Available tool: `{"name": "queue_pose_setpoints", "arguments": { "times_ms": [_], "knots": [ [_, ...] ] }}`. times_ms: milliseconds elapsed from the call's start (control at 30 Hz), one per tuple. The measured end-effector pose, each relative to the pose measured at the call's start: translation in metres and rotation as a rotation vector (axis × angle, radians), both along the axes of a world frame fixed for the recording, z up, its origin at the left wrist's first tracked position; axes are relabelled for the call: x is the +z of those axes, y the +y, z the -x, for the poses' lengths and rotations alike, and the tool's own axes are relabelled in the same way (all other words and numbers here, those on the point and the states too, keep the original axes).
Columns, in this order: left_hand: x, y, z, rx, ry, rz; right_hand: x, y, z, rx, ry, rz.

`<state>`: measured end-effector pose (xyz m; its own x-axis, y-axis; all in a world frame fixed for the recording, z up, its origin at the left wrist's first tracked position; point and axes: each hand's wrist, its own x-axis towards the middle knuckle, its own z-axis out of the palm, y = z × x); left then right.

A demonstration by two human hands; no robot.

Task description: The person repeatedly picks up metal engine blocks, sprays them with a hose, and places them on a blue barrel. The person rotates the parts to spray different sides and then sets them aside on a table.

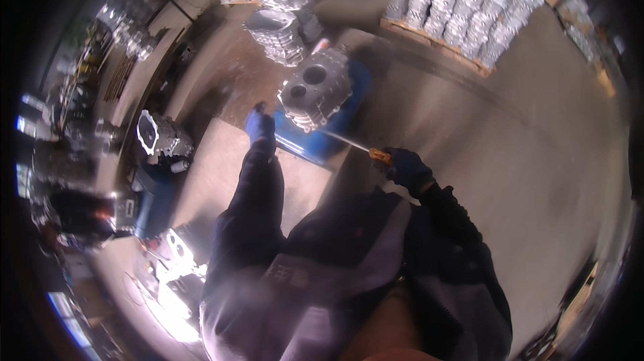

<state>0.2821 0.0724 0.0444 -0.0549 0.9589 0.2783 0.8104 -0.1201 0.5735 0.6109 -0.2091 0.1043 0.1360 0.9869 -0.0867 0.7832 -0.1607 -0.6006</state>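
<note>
A grey cast-metal housing [315, 87] with round bores sits on a blue stand [335, 134] ahead of me. My left hand [259, 123], in a blue glove, reaches toward the housing's near left edge and holds nothing that I can see. My right hand [406, 168], in a dark glove, grips a long thin tool [349, 142] with an orange handle. The tool's metal shaft points toward the lower side of the housing. The picture is blurred by motion.
A wooden pallet [436, 40] stacked with several grey castings stands at the back right. More castings [275, 32] lie piled behind the stand. Another housing [159, 136] sits at the left by a long workbench [134, 73]. Concrete floor [523, 160] spreads to the right.
</note>
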Motion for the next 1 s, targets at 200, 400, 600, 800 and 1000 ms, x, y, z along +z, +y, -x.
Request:
{"name": "queue_pose_setpoints", "arguments": {
  "times_ms": [200,400,600,800,1000],
  "knots": [
    [0.079,0.017,-0.097,-0.395,0.203,0.071,-0.031,-0.021,0.022,-0.377,0.461,-0.093],
    [0.091,0.036,-0.157,-0.578,0.538,0.193,-0.041,-0.020,0.052,-0.510,0.234,0.046],
    [0.073,0.054,-0.172,-0.767,0.696,0.356,-0.065,-0.016,0.064,-0.473,0.229,0.092],
    [0.048,0.069,-0.163,-0.719,0.606,0.510,-0.071,-0.019,0.056,-0.380,0.095,-0.008],
    [0.033,0.092,-0.125,-0.916,0.926,0.454,-0.053,-0.031,0.029,-0.575,1.022,0.215]
  ]
}}
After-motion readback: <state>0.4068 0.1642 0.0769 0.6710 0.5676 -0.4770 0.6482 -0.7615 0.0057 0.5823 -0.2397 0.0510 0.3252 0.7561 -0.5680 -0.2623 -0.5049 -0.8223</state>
